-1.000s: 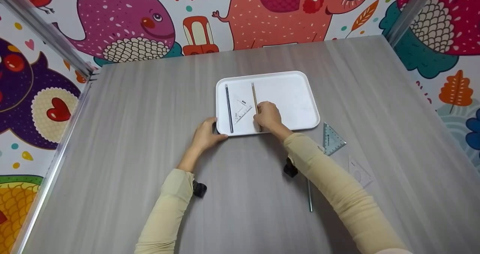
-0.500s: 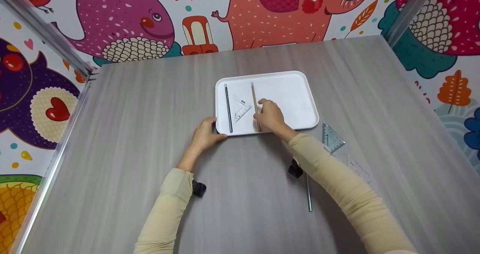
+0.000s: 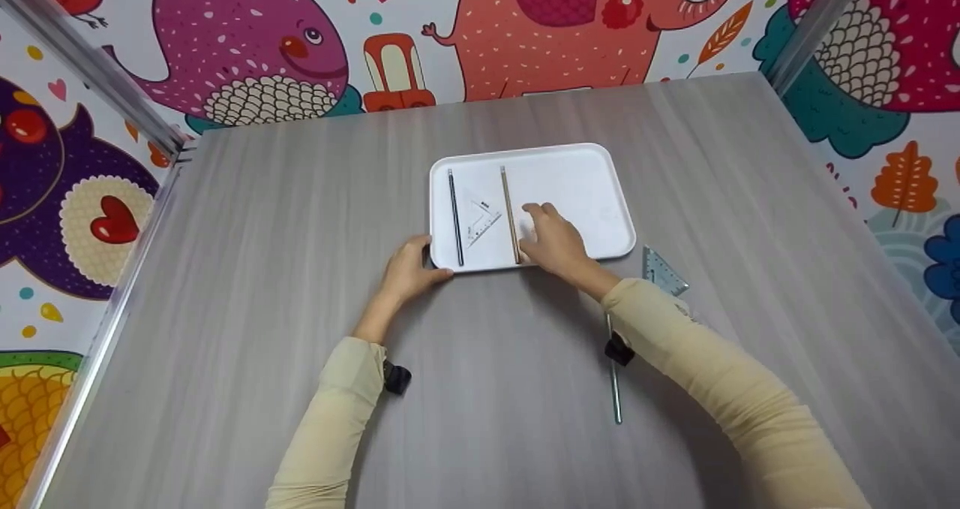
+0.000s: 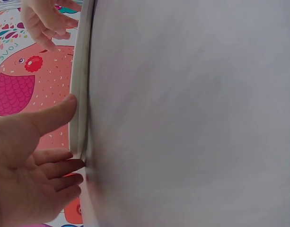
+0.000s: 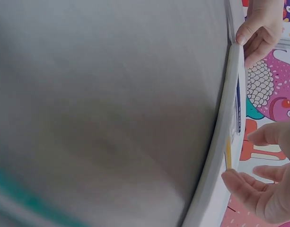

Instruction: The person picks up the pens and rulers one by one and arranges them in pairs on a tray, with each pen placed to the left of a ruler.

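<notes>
My left hand holds the white tray at its near left corner, thumb on the front rim and fingers round the left side. A dark pencil lies at the tray's left, a clear set square beside it. Just right of the tan pencil, my right hand is over the tray with fingers parted and nothing between them. In the right wrist view, its fingertips are near the yellowish pencil; contact is hard to tell.
Right of the tray, a greenish set square lies on the table, partly behind the right sleeve. A green pencil-like stick lies nearer, under the right wrist's camera. Patterned walls stand behind and at both sides.
My right hand has let go of the tan pencil and moved slightly right and nearer, its fingers spreading. The right forearm now covers the clear piece on the table. The left hand stays put.
</notes>
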### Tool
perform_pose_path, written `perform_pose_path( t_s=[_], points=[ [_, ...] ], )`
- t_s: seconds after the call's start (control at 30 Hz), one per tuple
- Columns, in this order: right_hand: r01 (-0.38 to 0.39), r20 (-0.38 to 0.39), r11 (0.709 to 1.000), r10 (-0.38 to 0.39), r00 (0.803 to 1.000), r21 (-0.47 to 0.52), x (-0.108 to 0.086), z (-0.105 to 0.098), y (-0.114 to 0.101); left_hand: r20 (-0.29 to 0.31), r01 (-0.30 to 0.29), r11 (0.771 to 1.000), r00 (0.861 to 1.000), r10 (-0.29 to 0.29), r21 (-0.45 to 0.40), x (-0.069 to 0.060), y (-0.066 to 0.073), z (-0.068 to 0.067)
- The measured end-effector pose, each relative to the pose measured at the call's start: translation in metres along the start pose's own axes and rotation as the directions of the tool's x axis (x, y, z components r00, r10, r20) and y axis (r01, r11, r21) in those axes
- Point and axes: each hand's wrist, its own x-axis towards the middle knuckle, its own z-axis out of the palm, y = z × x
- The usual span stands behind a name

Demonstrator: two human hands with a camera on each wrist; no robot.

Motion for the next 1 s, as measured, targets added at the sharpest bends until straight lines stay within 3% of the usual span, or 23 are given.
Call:
perform_pose_path(
  t_s=[0.17, 0.4, 0.7, 1.0],
  points=[
    [0.101, 0.008, 0.995, -0.101, 0.995, -0.013, -0.014, -0.005, 0.002, 0.008, 0.010, 1.000, 1.000, -0.010, -0.009, 0.000, -0.001, 0.000],
    [0.213, 0.098, 0.973, -0.205, 0.974, -0.084, -0.038, -0.009, 0.007, 0.006, 0.013, 1.000, 1.000, -0.013, -0.006, -0.001, -0.001, 0.001],
    [0.287, 0.156, 0.932, -0.257, 0.954, -0.222, -0.061, -0.017, 0.023, 0.014, 0.021, 1.000, 1.000, -0.021, -0.011, -0.001, -0.002, 0.001],
    [0.263, 0.157, 0.925, -0.227, 0.961, -0.274, -0.076, -0.029, 0.042, 0.022, 0.031, 0.999, 0.999, -0.030, -0.010, 0.000, 0.000, 0.001]
  ],
)
